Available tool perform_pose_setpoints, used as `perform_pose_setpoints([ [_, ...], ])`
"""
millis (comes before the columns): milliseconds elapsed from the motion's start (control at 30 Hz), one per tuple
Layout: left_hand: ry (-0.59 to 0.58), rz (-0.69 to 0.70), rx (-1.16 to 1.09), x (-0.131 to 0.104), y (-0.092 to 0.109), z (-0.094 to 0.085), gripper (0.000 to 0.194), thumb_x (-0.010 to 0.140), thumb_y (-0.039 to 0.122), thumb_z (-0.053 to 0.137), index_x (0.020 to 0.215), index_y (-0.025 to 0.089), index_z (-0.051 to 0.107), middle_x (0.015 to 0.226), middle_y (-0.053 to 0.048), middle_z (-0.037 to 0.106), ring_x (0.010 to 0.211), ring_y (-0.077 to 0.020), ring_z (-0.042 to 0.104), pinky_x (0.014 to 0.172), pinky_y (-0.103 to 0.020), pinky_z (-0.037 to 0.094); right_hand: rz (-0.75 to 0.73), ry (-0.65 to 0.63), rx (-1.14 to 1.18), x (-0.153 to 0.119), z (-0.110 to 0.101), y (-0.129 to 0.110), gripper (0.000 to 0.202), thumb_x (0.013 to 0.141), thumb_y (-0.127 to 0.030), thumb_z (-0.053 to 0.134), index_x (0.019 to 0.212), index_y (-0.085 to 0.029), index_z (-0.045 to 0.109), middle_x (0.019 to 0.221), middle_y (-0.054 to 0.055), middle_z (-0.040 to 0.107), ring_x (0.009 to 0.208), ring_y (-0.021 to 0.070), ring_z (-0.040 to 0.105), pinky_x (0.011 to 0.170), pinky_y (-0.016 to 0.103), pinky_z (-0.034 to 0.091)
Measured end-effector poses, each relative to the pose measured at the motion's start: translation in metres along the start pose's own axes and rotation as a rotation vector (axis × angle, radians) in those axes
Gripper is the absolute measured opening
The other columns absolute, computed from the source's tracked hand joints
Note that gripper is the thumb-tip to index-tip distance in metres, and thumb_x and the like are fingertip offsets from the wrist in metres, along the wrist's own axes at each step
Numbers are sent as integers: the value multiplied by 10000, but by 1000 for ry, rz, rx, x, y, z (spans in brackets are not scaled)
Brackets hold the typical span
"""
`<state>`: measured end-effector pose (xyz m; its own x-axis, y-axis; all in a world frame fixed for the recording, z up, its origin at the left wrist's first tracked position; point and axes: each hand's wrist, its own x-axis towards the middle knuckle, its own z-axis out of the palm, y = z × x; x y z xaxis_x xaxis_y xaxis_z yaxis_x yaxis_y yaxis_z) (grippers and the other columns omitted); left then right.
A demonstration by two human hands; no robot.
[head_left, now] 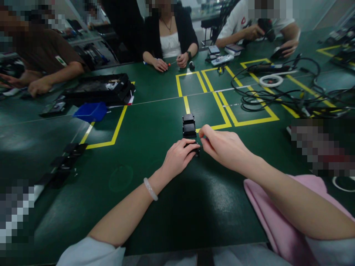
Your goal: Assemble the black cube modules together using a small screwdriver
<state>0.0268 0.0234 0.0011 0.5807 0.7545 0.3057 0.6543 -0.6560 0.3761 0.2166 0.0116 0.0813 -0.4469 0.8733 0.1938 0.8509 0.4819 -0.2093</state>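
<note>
My left hand (179, 157) lies over a small black part (197, 150) on the green table, its fingers closed on the part's top and side. Just beyond it stand black block-shaped pieces (189, 126) in a short row, close to my left fingertips. My right hand (219, 145) is held just right of the small part, thumb and forefinger curled together in a pinch; whatever is between those fingertips is too small to make out.
The green table (155, 221) bears yellow tape outlines. Left are more black pieces (66, 162), a blue bin (90, 111) and a black tray (97, 88). Right are coiled cables (257, 96) and a pink cloth (277, 210). Three people sit across the table.
</note>
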Motion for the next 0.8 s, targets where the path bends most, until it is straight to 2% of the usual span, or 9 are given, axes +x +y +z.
perform_pose_setpoints([
  [133,5,-1,1,0,0,0,261,903,215,495,1150,240,576,1183,-56,553,1052,-207,542,894,-389,480,-9,-48,-13,-1,-2,0,296,966,-392,296,924,-193,510,746,16,664,643,145,602,528,251,246],
  [333,-5,1,-8,0,0,0,260,905,211,492,1150,242,574,1194,-57,550,1060,-208,540,910,-395,473,-16,0,5,0,0,0,212,949,-296,326,1035,-186,485,788,12,667,631,139,598,523,247,247],
  [500,7,-5,0,0,0,1,265,896,205,502,1148,242,578,1181,-56,553,1053,-207,545,908,-393,478,-13,-49,-4,0,-1,0,272,964,-375,304,948,-195,507,771,17,672,643,143,603,529,249,244],
  [700,-8,3,-11,0,0,0,263,910,217,485,1157,244,571,1201,-58,551,1069,-209,536,915,-396,468,-9,-2,-3,0,0,1,211,951,-306,324,1021,-190,487,772,9,667,613,132,592,519,246,242],
  [800,-14,-2,-4,0,0,0,253,908,220,491,1144,240,578,1194,-52,554,1060,-207,536,906,-384,467,-11,-33,-6,0,-1,0,235,959,-343,317,969,-190,496,766,11,666,634,142,605,520,250,244],
])
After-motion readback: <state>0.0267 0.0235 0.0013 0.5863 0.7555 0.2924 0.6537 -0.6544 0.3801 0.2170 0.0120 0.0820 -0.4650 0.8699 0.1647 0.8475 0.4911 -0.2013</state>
